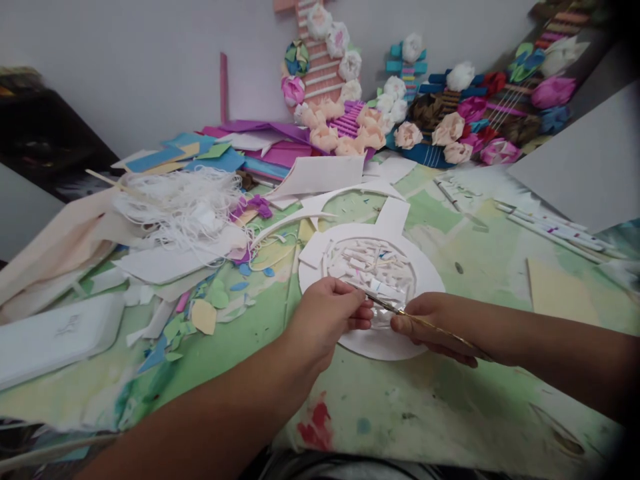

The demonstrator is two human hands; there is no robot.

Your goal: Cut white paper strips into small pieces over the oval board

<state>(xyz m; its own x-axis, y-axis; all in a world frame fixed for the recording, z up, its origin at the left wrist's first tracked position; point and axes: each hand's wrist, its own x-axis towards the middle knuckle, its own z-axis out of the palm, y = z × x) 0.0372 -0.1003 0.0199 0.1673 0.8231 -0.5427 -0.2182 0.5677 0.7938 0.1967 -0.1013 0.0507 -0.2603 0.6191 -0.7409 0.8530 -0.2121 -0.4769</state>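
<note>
My right hand (435,323) is closed around a thin paintbrush (440,329), with a dark metallic front end and a gold-brown shaft that runs back along the hand. Its tip points left, to the fingertips of my left hand (333,310). Those fingers are pinched together; whatever is between them is hidden or too small to make out. Both hands are over a round white board (425,267) with a strip reaching up from it like a neck. On the board, a clear round container (411,270) holds many small white paper strips (367,257), partly covered by my hands.
White string (185,207) is heaped at left, beside paper scraps (203,317) and a white case (65,337). Curved white cutoffs (290,217) lie behind the board. Flower-decorated craft guitars (325,80) lean on the wall. White pens (555,227) lie at right, near a yellow sheet (563,290).
</note>
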